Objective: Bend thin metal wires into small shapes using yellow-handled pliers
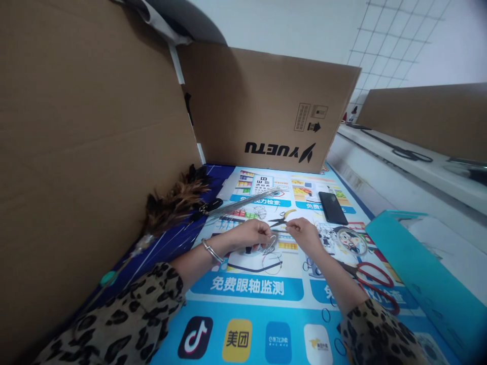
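Note:
My left hand point(253, 234), with a bracelet at the wrist, is closed in a pinch on a thin wire point(273, 240) whose end curves below the fingertips. My right hand point(304, 234) pinches the far end of a thin dark strand point(280, 231) that spans the short gap between both hands. Just beyond the fingers lie small pliers point(280, 221) with a yellow handle. A bundle of straight, silvery wires point(245, 203) rests behind my left hand. What exactly sits inside each pinch is too small to make out.
Cardboard panels point(266, 101) stand at the back and left. A feather duster point(177, 197) leans at left. To the right are a black phone point(333, 208), a tape roll point(352, 240), red-handled scissors point(375, 276), and a teal box point(429, 284). Dark rings point(326, 315) lie near the front.

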Demonstrator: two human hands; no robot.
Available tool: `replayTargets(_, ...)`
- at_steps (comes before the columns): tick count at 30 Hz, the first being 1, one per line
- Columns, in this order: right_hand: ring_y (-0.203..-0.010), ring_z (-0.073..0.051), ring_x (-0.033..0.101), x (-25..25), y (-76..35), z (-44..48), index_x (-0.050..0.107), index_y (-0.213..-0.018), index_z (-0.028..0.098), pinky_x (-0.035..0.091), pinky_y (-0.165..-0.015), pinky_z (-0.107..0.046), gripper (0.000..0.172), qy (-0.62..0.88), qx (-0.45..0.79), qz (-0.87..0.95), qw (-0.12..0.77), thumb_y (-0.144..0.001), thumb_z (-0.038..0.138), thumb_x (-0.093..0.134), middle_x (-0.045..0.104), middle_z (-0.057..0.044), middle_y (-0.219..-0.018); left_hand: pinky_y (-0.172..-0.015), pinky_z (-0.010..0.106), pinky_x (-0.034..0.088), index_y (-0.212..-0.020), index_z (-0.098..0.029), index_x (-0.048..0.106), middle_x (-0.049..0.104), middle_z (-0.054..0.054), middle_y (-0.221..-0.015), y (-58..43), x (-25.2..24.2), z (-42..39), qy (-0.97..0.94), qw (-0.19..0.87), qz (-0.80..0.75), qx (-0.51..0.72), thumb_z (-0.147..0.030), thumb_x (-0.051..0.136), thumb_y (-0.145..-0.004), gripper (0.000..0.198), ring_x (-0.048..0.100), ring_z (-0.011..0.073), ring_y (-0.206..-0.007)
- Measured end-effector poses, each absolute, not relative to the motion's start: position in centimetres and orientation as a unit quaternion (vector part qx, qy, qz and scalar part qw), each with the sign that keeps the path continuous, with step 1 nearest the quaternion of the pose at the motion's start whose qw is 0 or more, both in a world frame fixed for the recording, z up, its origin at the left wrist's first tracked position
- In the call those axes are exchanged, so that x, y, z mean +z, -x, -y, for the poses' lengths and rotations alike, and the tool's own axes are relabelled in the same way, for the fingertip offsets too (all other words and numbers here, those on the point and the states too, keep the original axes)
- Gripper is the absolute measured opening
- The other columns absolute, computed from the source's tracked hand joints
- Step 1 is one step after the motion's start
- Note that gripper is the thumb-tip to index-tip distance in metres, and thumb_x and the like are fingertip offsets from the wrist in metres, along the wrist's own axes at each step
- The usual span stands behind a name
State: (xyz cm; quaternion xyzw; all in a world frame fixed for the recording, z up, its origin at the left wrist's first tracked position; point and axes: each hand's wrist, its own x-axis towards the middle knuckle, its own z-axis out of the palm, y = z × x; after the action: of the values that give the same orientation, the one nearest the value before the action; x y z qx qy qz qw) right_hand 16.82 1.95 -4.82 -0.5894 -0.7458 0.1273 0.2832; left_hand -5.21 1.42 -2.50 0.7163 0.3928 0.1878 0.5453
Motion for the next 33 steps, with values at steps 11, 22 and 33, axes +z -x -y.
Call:
replayTargets(11,-0.083,-0.015,0.046,-5.5,-16.8,-2.3,0.061,-0.072,0.019,0.031,-0.074,-0.025,0.014,0.57,0.043,0.799,0.185,-0.079,0.018,0.049,0.055,-0.003,-0.079,-0.051,0.021,0.026,-0.065,-0.017,0.061,0.058,-0.002,-0.059,4.8,-2.7,-0.9,-0.861,0.328,-0.374,0.104,-0.027,0.048,-0.073,0.018,0.046,0.0102,-0.055)
replayTargets(22,-0.09,-0.02,0.042,-6.1,-16.4,-2.0,0.057,-0.082,0.016,0.026,-0.078,-0.031,0.013,0.564,-0.03,0.814,0.14,-0.085,0.02,0.045,0.053,-0.008,-0.09,-0.059,0.02,0.032,-0.067,-0.018,0.065,0.063,0.001,-0.073,4.4,-2.5,-0.4,-0.891,0.27,-0.333,0.152,-0.028,0.056,-0.073,0.015,0.053,0.0129,-0.067)
replayTargets(33,-0.083,-0.017,0.046,-5.3,-16.2,-1.9,0.053,-0.083,0.016,0.029,-0.075,-0.028,0.013,0.55,-0.019,0.823,0.139,-0.087,0.018,0.041,0.054,-0.006,-0.084,-0.065,0.02,0.039,-0.072,-0.02,0.068,0.066,0.0,-0.074,4.1,-2.5,-0.4,-0.856,0.301,-0.363,0.214,-0.021,0.059,-0.07,0.009,0.057,0.0139,-0.07)
